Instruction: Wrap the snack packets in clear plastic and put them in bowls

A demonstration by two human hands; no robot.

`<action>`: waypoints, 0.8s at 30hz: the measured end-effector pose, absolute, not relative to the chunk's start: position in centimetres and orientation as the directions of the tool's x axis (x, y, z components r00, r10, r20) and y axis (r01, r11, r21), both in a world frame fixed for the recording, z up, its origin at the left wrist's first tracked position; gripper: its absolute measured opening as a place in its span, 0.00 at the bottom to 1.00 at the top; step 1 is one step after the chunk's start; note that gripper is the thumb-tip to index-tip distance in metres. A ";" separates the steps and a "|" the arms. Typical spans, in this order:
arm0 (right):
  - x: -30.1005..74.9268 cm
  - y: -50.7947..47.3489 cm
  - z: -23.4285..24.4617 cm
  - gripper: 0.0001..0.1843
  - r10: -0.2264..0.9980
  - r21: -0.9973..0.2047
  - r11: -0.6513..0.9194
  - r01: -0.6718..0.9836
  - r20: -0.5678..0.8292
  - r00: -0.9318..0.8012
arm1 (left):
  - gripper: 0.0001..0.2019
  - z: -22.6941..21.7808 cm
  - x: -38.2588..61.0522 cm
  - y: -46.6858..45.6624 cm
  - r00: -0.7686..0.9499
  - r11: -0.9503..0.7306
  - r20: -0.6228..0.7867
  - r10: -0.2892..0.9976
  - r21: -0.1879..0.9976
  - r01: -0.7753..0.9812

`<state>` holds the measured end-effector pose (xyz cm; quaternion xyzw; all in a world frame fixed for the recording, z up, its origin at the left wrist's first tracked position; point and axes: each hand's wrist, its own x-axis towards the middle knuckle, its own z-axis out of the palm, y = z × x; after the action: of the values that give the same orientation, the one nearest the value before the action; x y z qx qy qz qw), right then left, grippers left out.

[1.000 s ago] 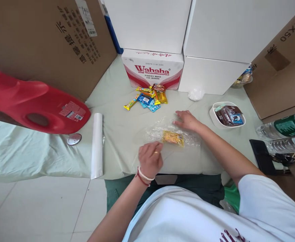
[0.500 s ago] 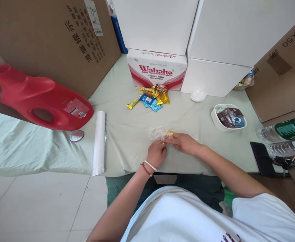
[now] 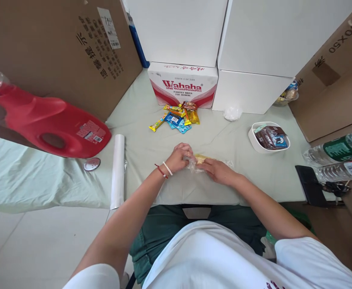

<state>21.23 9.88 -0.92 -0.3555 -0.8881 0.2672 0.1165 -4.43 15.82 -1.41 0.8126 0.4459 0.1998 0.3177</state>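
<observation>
Clear cling film (image 3: 191, 165) is pinched at its left end by my left hand (image 3: 180, 156), which wears a white and a red bracelet at the wrist. A small yellowish item (image 3: 200, 159) lies in the film on the table, and its exact kind is hard to make out. My right hand (image 3: 218, 170) grips that item from the near right side, fingers over its front. More loose film shows beyond the right hand. To the left lies a long white roll of film (image 3: 118, 170).
Colourful snack packets (image 3: 177, 119) lie before a Wahaha carton (image 3: 183, 86). A white tub (image 3: 269, 146) of packets and a crumpled film ball (image 3: 232, 113) sit right of them. A red jug (image 3: 58, 124) stands left; plastic bottles (image 3: 341, 150) and a black phone-like slab (image 3: 310, 185) are at right.
My left hand has moved up and left, turning over and drawing the film's left end with it. More of the yellowish item shows. My right hand stays about in place.
</observation>
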 end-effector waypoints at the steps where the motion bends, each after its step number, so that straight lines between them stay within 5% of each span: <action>1: 21.4 9.8 -1.3 0.27 0.706 -0.590 0.593 0.547 0.055 -0.706 | 0.18 -1.8 -5.1 15.8 0.491 -0.381 0.069 0.868 0.725 0.573; 3: 21.8 9.5 -2.0 0.30 0.721 -0.644 0.583 0.496 0.128 -0.681 | 0.07 -2.6 -6.9 15.2 0.349 -0.302 0.104 0.931 0.756 0.581; 11: 20.9 8.2 -3.0 0.23 0.764 -0.610 0.584 0.536 0.188 -0.618 | 0.09 -4.4 -9.3 12.8 -0.039 -0.081 0.150 0.988 0.710 0.699; 17: 20.2 7.2 -3.5 0.25 0.766 -0.604 0.599 0.526 0.242 -0.595 | 0.06 -2.8 -3.2 11.9 -0.066 -0.016 0.082 0.994 0.739 0.673; 24: 20.3 6.0 -3.0 0.18 0.812 -0.666 0.539 0.516 0.249 -0.527 | 0.05 -1.7 4.2 8.8 0.312 -0.410 0.275 0.909 0.718 0.562</action>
<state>20.30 5.99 -2.97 -0.3990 -0.8321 0.2670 0.2778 4.20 8.79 -1.69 0.7684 0.4786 0.3389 0.2562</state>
